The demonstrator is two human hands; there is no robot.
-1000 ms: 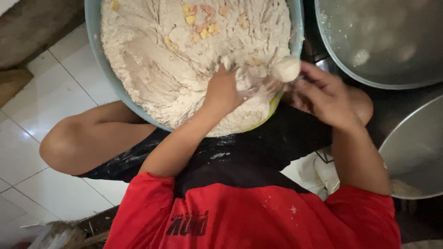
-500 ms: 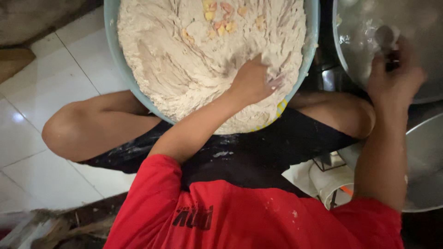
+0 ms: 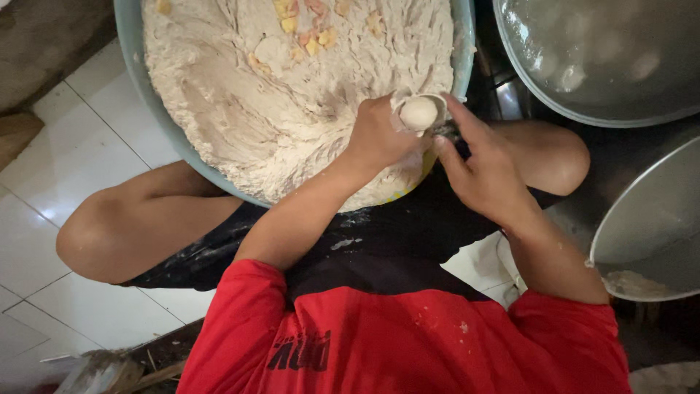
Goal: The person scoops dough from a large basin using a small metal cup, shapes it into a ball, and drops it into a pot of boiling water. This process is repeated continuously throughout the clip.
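A big blue-green basin (image 3: 131, 51) rests between my knees, full of pale, sticky paste (image 3: 292, 109) with yellow and pink bits at its far side. My left hand (image 3: 379, 138) is fisted at the basin's near right edge and squeezes a round white paste ball (image 3: 420, 113) up between thumb and forefinger. My right hand (image 3: 485, 168) is right beside it, fingertips at the ball, holding what looks like a small metal spoon (image 3: 446, 131), mostly hidden.
A wide metal pot (image 3: 583, 73) of water with pale balls floating in it stands at the upper right. A second metal bowl (image 3: 642, 219) with some paste in it sits at the right. White floor tiles (image 3: 65, 168) lie to the left.
My right hand came back from over the water pot to the basin's edge. My left hand lifted from the paste and now pushes out a new ball.
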